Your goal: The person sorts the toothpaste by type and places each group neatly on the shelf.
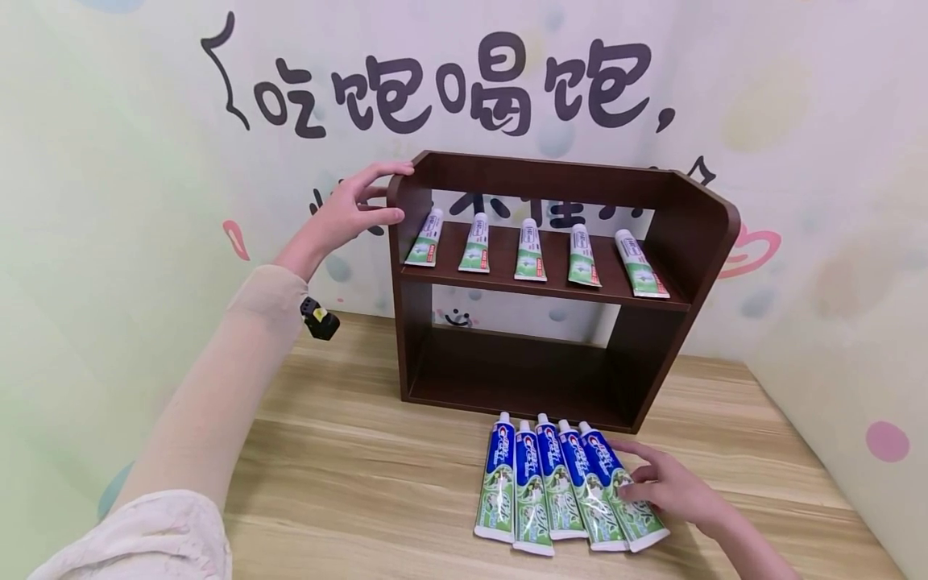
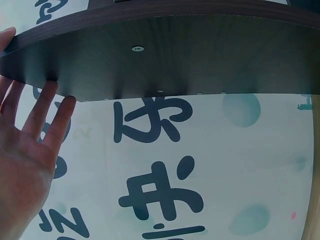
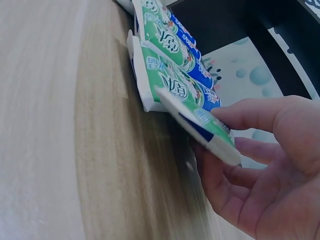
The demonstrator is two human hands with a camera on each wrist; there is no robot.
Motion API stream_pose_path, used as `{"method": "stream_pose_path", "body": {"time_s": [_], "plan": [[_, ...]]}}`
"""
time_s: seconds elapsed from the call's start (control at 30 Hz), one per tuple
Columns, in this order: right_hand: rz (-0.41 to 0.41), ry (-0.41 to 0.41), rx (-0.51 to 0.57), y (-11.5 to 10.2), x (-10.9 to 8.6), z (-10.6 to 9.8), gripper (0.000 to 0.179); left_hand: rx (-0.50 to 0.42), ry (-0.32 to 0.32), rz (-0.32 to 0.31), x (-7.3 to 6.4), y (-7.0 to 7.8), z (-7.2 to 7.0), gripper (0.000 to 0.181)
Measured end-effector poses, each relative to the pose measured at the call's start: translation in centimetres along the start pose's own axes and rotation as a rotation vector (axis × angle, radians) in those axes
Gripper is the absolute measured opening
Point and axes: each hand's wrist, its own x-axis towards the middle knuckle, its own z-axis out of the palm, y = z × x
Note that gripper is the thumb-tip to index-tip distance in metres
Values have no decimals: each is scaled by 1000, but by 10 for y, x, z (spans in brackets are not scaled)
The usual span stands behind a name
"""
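Observation:
In the head view a dark brown two-tier shelf (image 1: 551, 290) stands on the wooden table. My left hand (image 1: 355, 201) touches its left side panel (image 2: 175, 55) near the top, fingers fairly straight. Several blue-and-green toothpaste tubes (image 1: 532, 491) lie in a row in front of the shelf, caps toward it. My right hand (image 1: 670, 487) pinches the rightmost toothpaste tube (image 1: 631, 507). In the right wrist view, this tube (image 3: 200, 125) is tilted, with the thumb on its upper face and fingers beneath.
Several white-and-green toothpaste tubes (image 1: 531, 254) lean spaced along the upper tier of the shelf. A printed wall (image 1: 326, 48) with large dark characters rises behind. A small black device (image 1: 320, 318) is attached at my left wrist.

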Motion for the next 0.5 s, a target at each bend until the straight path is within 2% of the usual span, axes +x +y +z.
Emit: {"method": "stream_pose_path", "body": {"time_s": [0.2, 0.5], "plan": [[35, -27, 112, 3, 1, -1, 80, 1, -9, -4, -12, 26, 3, 55], [37, -56, 301, 5, -1, 0, 79, -5, -12, 2, -12, 24, 3, 55]]}}
